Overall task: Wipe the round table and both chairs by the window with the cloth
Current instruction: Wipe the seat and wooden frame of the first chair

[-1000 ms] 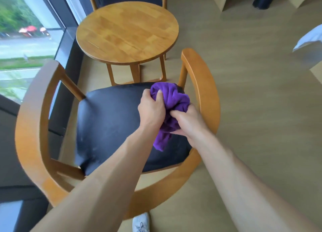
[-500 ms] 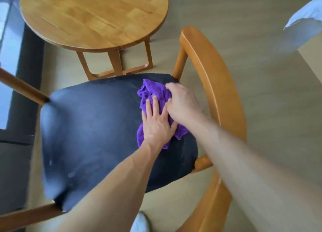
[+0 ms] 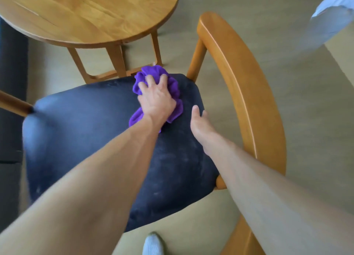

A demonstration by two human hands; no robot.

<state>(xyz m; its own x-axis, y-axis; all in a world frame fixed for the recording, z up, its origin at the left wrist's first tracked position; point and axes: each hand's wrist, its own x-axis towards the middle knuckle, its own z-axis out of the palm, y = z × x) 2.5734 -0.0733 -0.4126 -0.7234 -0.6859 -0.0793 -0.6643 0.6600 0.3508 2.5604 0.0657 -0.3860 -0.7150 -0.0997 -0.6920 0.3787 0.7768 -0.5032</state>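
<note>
The right hand [image 3: 199, 120] has come off the purple cloth [image 3: 173, 86] and now hovers with relaxed fingers beside it over the armchair's black seat [image 3: 92, 132], near the round tabletop [image 3: 86, 11], while the left hand [image 3: 156, 99] presses the bunched cloth down at the seat's front edge, fingers spread.

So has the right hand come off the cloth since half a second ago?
Yes. The right hand has pulled back toward the armrest, now beside the cloth, which only the left hand presses.
</note>
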